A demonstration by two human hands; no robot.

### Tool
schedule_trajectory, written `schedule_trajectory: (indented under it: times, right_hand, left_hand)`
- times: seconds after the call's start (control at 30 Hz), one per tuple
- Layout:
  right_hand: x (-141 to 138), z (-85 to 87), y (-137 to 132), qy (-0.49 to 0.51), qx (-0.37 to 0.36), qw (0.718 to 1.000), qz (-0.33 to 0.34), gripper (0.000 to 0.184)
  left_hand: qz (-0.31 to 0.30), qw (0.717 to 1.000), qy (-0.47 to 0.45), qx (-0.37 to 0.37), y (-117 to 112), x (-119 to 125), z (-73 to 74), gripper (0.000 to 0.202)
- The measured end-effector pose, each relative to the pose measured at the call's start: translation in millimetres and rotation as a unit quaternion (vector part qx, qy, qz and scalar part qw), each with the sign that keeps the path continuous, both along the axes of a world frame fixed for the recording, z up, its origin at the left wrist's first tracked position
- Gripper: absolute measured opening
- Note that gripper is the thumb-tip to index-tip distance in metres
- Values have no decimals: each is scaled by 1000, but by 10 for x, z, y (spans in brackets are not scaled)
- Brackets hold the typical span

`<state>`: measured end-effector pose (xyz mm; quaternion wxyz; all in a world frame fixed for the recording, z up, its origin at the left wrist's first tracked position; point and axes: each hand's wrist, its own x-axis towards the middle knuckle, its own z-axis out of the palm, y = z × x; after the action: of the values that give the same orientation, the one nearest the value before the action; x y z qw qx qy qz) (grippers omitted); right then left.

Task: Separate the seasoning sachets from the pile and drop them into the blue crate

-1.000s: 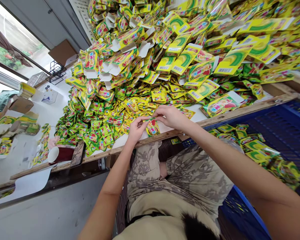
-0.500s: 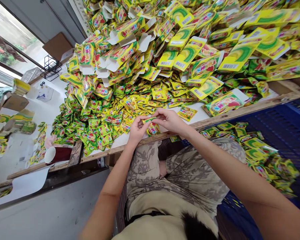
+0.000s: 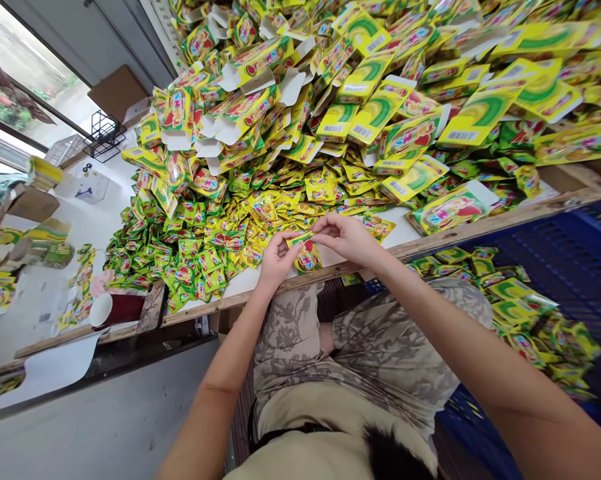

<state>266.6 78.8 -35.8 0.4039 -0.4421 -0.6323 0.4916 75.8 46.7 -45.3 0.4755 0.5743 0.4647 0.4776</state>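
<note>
My left hand [image 3: 276,259] and my right hand [image 3: 345,237] meet at the near edge of the table, both pinching the top of one small yellow-green sachet [image 3: 307,256]. The sachet hangs between the fingertips, just above the wooden table edge [image 3: 460,230]. Right behind the hands lies a wide heap of the same sachets [image 3: 205,240]. Farther back is a pile of flat and half-folded yellow cartons [image 3: 360,87].
A blue crate [image 3: 570,247] to my right holds several filled packets [image 3: 520,300]. A red cup with a white rim [image 3: 113,309] lies at the table's left edge. A black wire rack [image 3: 104,137] and cardboard boxes [image 3: 115,93] stand far left.
Both hands have stayed together on the sachet with only small finger movements. The view has shifted slightly.
</note>
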Motion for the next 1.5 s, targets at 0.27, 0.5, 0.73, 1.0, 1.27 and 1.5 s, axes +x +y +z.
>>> schedule_trajectory:
  times: [0.27, 0.5, 0.73, 1.0, 1.27, 1.5]
  right_hand:
    - [-38, 65, -33, -2, 7, 1000, -25, 23]
    - [-42, 120, 35, 12, -34, 999, 1, 15]
    - [-36, 194, 101, -91, -50, 994, 17, 8]
    - [0, 296, 68, -180, 61, 982, 18, 5]
    - [43, 268, 113, -209, 131, 969, 24, 3]
    - [58, 315, 106, -218, 157, 963, 29, 5]
  left_hand:
    - [4, 1000, -8, 7, 16, -8, -23, 38]
    - [7, 1000, -6, 11, -1, 0, -11, 39]
    - [2, 998, 42, 50, 13, 11, 34, 35]
    - [-21, 978, 117, 171, 105, 100, 125, 21]
    - [-29, 983, 124, 134, 125, 64, 108, 22]
    - [-21, 982, 144, 121, 138, 60, 108, 21]
